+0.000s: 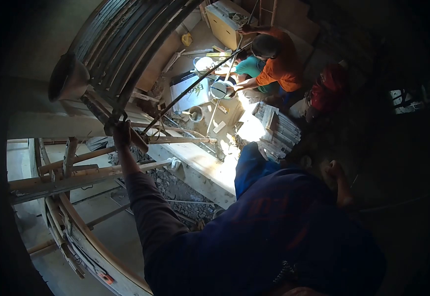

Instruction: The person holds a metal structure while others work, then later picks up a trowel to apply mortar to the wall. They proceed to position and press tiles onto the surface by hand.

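My left hand (121,134) is raised at the upper left, its fingers closed at the lower end of a slatted frame (126,49), where dark poles meet. What exactly it grips is hidden. Close beside it are a short wooden piece (139,141) and a dark pole with a round, bowl-shaped end (69,78). In shadow on the right, my right hand (334,170) is curled into a fist near my side; whether anything is inside it cannot be made out.
Below, a person in an orange top (286,64) touches a bucket (220,90); another in teal (249,66) is beside them. A second bucket (196,114), a printed white bag (190,91) and stacked strips (279,133) lie around. Wooden poles (91,175) and rubble (170,190) are lower left.
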The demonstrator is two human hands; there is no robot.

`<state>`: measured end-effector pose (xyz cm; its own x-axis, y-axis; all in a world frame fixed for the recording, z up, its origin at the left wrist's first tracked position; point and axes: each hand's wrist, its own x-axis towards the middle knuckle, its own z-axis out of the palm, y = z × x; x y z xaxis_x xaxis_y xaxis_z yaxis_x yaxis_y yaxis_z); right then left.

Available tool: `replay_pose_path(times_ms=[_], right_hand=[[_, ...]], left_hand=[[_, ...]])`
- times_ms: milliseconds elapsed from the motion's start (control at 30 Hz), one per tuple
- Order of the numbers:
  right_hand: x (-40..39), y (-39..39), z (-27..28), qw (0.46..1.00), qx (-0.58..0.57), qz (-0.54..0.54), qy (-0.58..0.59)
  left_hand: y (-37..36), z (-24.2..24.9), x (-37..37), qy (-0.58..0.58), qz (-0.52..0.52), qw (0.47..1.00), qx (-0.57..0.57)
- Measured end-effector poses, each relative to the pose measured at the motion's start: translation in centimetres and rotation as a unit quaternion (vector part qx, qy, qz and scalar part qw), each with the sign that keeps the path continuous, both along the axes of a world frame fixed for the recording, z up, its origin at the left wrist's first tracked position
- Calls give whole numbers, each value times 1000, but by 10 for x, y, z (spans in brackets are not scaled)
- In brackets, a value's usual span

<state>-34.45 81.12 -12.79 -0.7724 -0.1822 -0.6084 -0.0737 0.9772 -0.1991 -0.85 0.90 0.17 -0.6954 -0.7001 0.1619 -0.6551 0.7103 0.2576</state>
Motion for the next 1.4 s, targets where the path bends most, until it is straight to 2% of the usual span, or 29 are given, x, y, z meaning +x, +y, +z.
replay_pose_path(times_ms=[167, 267, 333, 400, 533, 567, 767, 867, 967, 1167, 1267, 1400], right_hand=[[-2, 3, 2, 1000, -5, -5, 0], [-1, 19, -16, 1000, -17, -2, 11], [3, 26, -17, 1000, -17, -10, 12], [6, 23, -15, 999, -15, -31, -1], [10, 19, -7, 999, -21, -35, 3], [10, 18, -5, 999, -22, -31, 0], [8, 25, -15, 999, -13, -28, 14], [9, 31, -21, 999, -15, -17, 33], [11, 37, -31, 999, -17, -13, 47], [12, 29, -13, 999, -17, -33, 11], [15, 32, -17, 999, -19, -37, 14], [18, 32, -15, 999, -8, -20, 32]], left_hand=[[2, -1, 0, 12, 25, 999, 41], [-9, -6, 6, -79, -91, 986, -119], [0, 4, 1, -79, -55, 995, -39], [8, 7, -2, -44, -43, 998, -26], [-8, -6, 4, -110, -89, 985, -103], [-10, -7, 6, -133, -116, 972, -154], [-6, -8, 2, -7, -75, 993, -95], [0, -1, -2, -23, -51, 997, -57], [-20, -16, 10, -115, -101, 981, -117], [-8, -4, 3, -76, -52, 995, -27], [-5, -7, 1, -14, -37, 998, -43], [-10, -9, 5, -51, -72, 992, -88]])
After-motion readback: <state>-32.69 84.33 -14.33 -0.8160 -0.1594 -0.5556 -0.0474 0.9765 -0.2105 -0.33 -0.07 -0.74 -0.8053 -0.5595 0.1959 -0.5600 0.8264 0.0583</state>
